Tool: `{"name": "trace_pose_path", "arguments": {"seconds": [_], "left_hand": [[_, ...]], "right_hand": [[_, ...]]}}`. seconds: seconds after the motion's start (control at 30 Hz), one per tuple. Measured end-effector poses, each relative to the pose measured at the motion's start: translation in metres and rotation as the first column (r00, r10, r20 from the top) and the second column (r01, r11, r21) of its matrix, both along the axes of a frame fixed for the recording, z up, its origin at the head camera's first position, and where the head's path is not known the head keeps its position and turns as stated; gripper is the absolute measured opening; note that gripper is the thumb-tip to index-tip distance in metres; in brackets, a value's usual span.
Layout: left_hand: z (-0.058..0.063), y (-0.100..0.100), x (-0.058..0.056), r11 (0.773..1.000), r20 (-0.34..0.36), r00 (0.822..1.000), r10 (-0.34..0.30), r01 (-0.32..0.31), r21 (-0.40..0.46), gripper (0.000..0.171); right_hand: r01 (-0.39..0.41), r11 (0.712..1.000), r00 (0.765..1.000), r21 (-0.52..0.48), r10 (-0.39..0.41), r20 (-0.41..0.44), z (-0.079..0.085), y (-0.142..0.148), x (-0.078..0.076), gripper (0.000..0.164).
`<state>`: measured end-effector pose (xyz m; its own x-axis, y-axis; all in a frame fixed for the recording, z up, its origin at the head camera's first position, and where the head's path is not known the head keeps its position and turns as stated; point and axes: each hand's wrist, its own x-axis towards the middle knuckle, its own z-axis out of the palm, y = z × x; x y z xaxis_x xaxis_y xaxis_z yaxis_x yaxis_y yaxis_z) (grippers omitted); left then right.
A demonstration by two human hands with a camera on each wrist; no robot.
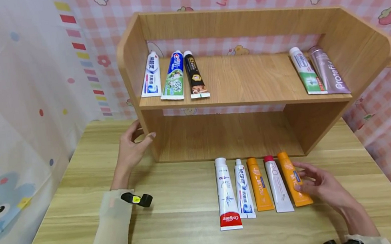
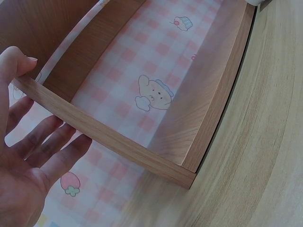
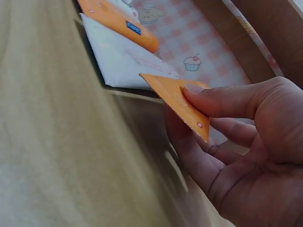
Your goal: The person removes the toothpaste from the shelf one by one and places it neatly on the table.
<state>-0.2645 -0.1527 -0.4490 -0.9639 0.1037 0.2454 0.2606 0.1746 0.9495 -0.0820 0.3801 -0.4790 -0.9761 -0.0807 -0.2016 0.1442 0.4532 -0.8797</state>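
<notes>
My left hand (image 1: 131,151) grips the left side panel of a two-tier wooden shelf (image 1: 220,85). In the left wrist view, its thumb lies on one side of the panel's edge (image 2: 118,137), with the fingers on the other. An orange toothpaste tube (image 1: 292,179) at the row's right end is pinched by my right hand (image 1: 320,184). The right wrist view shows the thumb on the tube's flat end (image 3: 182,101) and fingers beneath it. To its left lie a white tube with a red cap (image 1: 278,185), another orange tube (image 1: 260,185), a white-and-blue tube (image 1: 244,191) and a Colgate tube (image 1: 227,195).
On the upper tier, a white tube (image 1: 151,74), a blue-green tube (image 1: 175,76) and a black tube (image 1: 195,73) lie at the left. A green-and-white tube (image 1: 307,71) and a mauve tube (image 1: 329,70) lie at the right. Everything stands on a wooden table (image 1: 179,236).
</notes>
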Motion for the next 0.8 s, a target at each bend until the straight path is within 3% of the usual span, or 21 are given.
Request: {"name": "trace_pose_path", "arguments": {"seconds": [0.23, 0.6, 0.8], "left_hand": [[0.0, 0.0, 0.0, 1.0, 0.006, 1.0, 0.008, -0.007, -0.016, 0.063], [0.0, 0.001, 0.0, 1.0, -0.01, 1.0, -0.002, 0.002, 0.011, 0.061], [-0.001, 0.001, 0.0, 1.0, -0.022, 1.0, 0.003, -0.003, 0.016, 0.059]], "right_hand": [[0.035, 0.999, 0.999, 0.023, -0.035, 0.038, -0.004, -0.005, 0.0, 0.074], [0.081, 0.973, 0.997, 0.218, -0.083, -0.001, 0.004, -0.019, 0.001, 0.072], [0.086, 0.939, 0.996, 0.334, -0.092, -0.001, 0.008, -0.02, 0.003, 0.071]]}}
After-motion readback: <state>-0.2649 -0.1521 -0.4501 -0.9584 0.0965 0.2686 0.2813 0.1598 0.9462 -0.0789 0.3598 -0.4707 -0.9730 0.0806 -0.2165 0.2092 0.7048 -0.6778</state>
